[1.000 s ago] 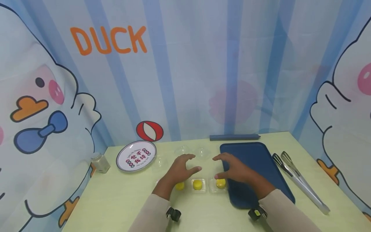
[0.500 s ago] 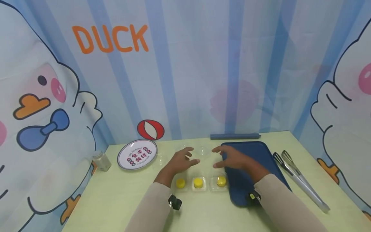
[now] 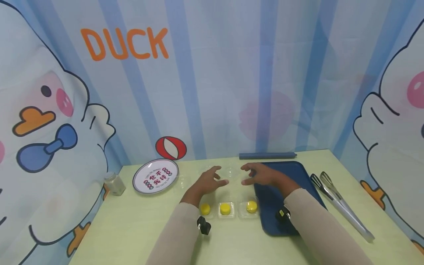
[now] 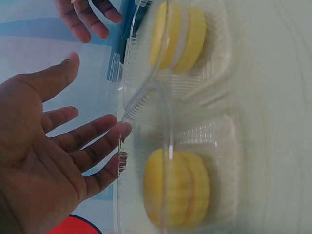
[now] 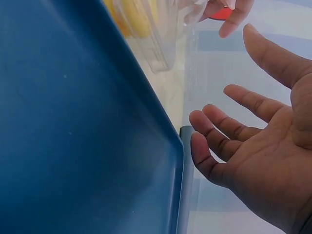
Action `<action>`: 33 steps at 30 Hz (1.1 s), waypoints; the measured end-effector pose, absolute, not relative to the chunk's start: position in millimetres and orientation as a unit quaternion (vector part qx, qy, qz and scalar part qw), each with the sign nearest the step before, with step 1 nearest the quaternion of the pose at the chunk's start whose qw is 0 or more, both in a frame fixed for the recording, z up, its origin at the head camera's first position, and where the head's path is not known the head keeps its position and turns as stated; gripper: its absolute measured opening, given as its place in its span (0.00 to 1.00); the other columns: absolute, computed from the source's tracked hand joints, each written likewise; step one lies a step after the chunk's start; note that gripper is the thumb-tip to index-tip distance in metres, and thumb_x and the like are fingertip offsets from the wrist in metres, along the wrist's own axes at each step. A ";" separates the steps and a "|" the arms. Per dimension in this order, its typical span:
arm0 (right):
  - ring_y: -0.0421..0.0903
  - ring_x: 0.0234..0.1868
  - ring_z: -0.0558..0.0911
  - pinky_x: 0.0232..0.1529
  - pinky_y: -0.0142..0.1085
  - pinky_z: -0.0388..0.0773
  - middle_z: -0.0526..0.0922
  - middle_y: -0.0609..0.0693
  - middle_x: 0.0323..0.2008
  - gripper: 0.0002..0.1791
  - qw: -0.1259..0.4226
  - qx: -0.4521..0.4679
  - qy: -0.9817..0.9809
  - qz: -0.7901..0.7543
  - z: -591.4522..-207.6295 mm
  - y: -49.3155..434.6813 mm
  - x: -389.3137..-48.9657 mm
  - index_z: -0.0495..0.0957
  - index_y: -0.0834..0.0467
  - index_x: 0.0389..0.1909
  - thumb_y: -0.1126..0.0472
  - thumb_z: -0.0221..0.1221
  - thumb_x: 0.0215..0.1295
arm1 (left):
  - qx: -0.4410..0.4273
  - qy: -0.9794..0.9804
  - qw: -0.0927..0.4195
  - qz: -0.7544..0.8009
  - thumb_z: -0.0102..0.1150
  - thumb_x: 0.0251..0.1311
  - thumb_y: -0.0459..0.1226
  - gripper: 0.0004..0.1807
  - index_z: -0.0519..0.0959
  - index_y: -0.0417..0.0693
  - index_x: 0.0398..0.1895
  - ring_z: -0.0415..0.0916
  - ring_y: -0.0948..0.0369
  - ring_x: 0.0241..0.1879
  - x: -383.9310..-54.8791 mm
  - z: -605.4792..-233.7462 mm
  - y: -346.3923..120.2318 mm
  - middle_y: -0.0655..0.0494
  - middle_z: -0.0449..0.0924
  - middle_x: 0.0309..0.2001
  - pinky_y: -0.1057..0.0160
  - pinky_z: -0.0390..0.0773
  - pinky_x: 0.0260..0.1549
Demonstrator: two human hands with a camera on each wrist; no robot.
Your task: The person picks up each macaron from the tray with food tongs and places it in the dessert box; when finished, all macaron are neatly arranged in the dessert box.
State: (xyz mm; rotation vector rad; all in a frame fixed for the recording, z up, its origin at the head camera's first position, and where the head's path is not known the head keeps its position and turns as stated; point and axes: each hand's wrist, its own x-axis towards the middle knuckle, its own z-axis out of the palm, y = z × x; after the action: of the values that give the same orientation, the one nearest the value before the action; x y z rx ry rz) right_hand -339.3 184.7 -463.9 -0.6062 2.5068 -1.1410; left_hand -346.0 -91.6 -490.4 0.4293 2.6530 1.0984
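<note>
Both hands are held over the table with nothing in their grasp. My left hand (image 3: 208, 182) has its fingers spread and loosely bent, behind the row of clear plastic boxes (image 3: 230, 214). Facing it is my right hand (image 3: 262, 174), fingers apart, over the left far part of the blue tray (image 3: 279, 228). Three yellow macarons (image 3: 225, 209) sit in the boxes, one in each. In the left wrist view, two macarons (image 4: 187, 190) show pale filling, and the left fingertips overlap a clear box edge (image 4: 122, 170). The right palm (image 5: 263, 170) is bare in its wrist view.
Clear plastic lids (image 3: 230, 172) stand at the back middle. A round patterned plate (image 3: 155, 176) and a shaker jar (image 3: 114, 184) are at left. Metal tongs (image 3: 344, 206) lie to the right of the tray. A long blue-grey bar (image 3: 267, 156) runs along the back edge.
Both hands have moved slightly up and away from the boxes, uncovering the left macaron more. The boxes and tray stay where they were.
</note>
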 end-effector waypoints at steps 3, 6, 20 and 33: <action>0.73 0.75 0.74 0.68 0.64 0.81 0.69 0.71 0.78 0.42 0.171 -0.207 0.883 -0.384 -464.0 183.4 -344.9 0.66 0.67 0.80 0.51 0.69 0.74 | 0.137 0.911 0.120 0.369 0.69 0.73 0.52 0.44 0.62 0.47 0.85 0.76 0.38 0.73 -350.6 -492.0 -90.8 0.36 0.80 0.70 0.35 0.74 0.75; 0.72 0.75 0.74 0.69 0.64 0.80 0.69 0.71 0.79 0.42 0.183 -0.201 0.886 -0.376 -462.8 180.7 -347.7 0.66 0.65 0.81 0.49 0.68 0.75 | 0.133 0.912 0.123 0.368 0.69 0.73 0.52 0.45 0.62 0.48 0.85 0.76 0.39 0.72 -354.7 -494.2 -90.3 0.37 0.80 0.70 0.35 0.74 0.75; 0.70 0.78 0.72 0.75 0.65 0.74 0.60 0.68 0.85 0.43 0.209 -0.178 0.894 -0.354 -466.5 168.0 -358.5 0.62 0.62 0.84 0.48 0.66 0.77 | 0.110 0.909 0.125 0.383 0.72 0.72 0.49 0.44 0.63 0.48 0.85 0.77 0.39 0.71 -358.5 -498.8 -83.0 0.36 0.79 0.71 0.36 0.74 0.75; 0.68 0.80 0.71 0.76 0.63 0.74 0.66 0.68 0.82 0.45 0.221 -0.171 0.887 -0.369 -475.3 165.1 -366.1 0.63 0.63 0.83 0.48 0.68 0.75 | 0.109 0.914 0.122 0.372 0.71 0.72 0.47 0.43 0.64 0.48 0.84 0.74 0.39 0.74 -359.9 -500.6 -76.9 0.37 0.78 0.72 0.36 0.72 0.77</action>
State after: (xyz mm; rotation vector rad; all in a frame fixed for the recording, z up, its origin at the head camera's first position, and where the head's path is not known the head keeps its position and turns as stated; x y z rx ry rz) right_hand -366.1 165.1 -475.3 -0.4735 2.4510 -1.0198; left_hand -359.9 -76.9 -500.6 0.3171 2.6663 1.0868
